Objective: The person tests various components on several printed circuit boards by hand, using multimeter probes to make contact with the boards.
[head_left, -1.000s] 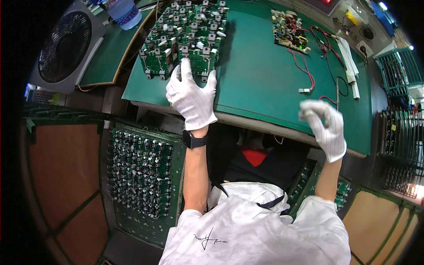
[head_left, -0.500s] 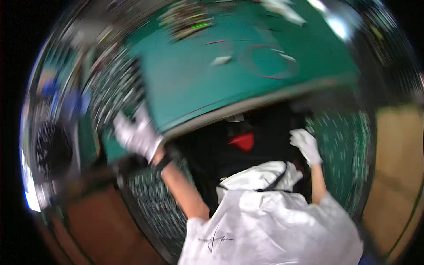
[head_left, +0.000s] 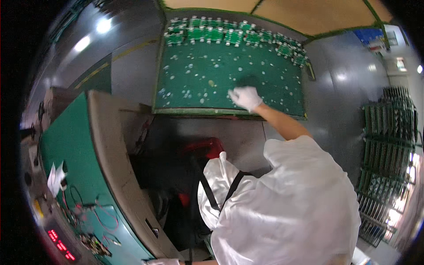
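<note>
My right hand (head_left: pixel 246 98), in a white glove, reaches out over a wide green surface (head_left: pixel 212 95) dotted with pale specks. Its fingers are slightly bent and apart, and I see nothing held in them. Farther back on that surface stand rows of green circuit boards (head_left: pixel 205 34) with white parts at their edges, beyond my fingers. My left hand (head_left: pixel 162 262), also gloved, shows only as a sliver at the lower edge, beside the near edge of the green-topped workbench (head_left: pixel 73 132). Its fingers are mostly cut off from view.
On the workbench to the left lie red and black wires (head_left: pixel 106 218), a small circuit board assembly (head_left: pixel 95 244) and a device with red lit digits (head_left: pixel 61 245). A red stool (head_left: pixel 205 148) stands between bench and green surface. Racks of boards (head_left: pixel 384 163) line the right.
My view has swung right, from the workbench to the green surface with the circuit boards. My right hand now reaches over that surface; my left has dropped to the lower edge.
</note>
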Available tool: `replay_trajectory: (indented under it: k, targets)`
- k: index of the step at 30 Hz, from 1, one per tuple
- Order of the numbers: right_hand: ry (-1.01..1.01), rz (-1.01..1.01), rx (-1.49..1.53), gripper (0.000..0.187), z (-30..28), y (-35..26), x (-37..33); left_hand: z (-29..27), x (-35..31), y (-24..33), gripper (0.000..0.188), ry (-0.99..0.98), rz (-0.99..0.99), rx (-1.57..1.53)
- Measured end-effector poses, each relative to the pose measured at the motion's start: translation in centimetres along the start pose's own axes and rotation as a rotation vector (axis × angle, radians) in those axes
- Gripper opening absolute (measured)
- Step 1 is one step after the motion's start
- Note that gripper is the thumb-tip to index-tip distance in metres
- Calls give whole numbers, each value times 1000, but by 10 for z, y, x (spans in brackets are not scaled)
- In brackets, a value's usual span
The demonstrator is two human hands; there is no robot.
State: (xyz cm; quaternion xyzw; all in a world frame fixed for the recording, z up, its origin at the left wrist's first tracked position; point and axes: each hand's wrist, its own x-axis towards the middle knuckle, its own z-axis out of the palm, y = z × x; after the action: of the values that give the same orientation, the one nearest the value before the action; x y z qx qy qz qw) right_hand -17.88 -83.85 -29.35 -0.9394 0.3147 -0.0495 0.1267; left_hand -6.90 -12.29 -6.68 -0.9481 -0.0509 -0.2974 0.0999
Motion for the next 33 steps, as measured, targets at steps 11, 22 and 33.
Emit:
replay_trajectory:
  k: [11,22,33]
  targets:
    - [196,590,-563,76,-117,273,118,-14,-2,24,38,91,45,-24]
    - [17,408,-828,27,-118,299,125,-11,-3,10,32,121,59,47]
    - [423,-544,-429,23,-195,126,99,-85,-2,228,37,-173,-85,-1100]
